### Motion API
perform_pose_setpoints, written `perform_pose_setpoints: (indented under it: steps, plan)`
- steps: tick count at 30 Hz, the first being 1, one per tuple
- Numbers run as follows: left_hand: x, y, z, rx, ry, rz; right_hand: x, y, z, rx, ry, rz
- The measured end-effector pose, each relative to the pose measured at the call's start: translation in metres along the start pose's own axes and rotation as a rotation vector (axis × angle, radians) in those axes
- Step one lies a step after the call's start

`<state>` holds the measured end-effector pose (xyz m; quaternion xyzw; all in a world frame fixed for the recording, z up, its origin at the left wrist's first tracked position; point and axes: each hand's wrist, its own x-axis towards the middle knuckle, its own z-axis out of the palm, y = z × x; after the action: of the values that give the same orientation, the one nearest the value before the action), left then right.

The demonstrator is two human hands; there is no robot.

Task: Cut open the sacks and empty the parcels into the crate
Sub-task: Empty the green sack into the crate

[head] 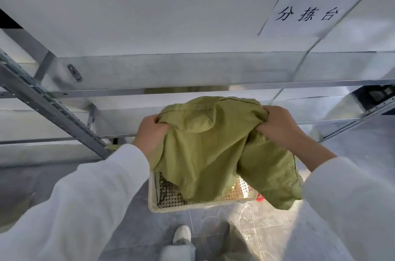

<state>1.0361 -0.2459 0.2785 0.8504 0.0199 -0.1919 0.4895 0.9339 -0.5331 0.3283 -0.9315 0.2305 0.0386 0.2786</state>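
A green woven sack point(205, 149) hangs bunched over a cream perforated crate point(171, 207) on the floor. My left hand point(149, 132) grips the sack's left upper corner. My right hand point(280, 126) grips its right upper corner. The sack's lower end drapes into the crate and over its right rim, hiding most of the inside. A small red thing point(259, 197) shows at the crate's right edge under the sack; I cannot tell what it is.
A grey metal sorting table point(149, 25) with a paper sign point(307, 12) stands right behind the crate, with lower shelves point(192, 89) and a slanted metal post point(42, 98) at left. My shoe point(181, 234) stands on the grey tiled floor just before the crate.
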Motion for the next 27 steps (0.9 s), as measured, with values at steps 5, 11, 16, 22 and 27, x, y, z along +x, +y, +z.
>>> perform_pose_setpoints:
  steps: [5,11,16,22,27]
  plan:
    - [0.002,0.065,-0.013,0.009,-0.069,0.148,0.016,-0.045,-0.039,0.066,0.110,-0.109]
    - [-0.009,0.124,-0.019,-0.001,-0.007,0.325,0.016,-0.093,-0.083,0.132,0.249,-0.232]
    - [-0.010,0.136,-0.043,-0.196,0.131,0.312,0.005,-0.094,-0.103,0.031,0.449,-0.290]
    - [-0.025,0.075,-0.022,0.232,-0.118,0.150,-0.012,-0.026,-0.052,-0.157,-0.016,-0.065]
    - [-0.019,0.111,-0.035,-0.082,0.100,0.188,-0.001,-0.033,-0.078,-0.016,0.305,-0.116]
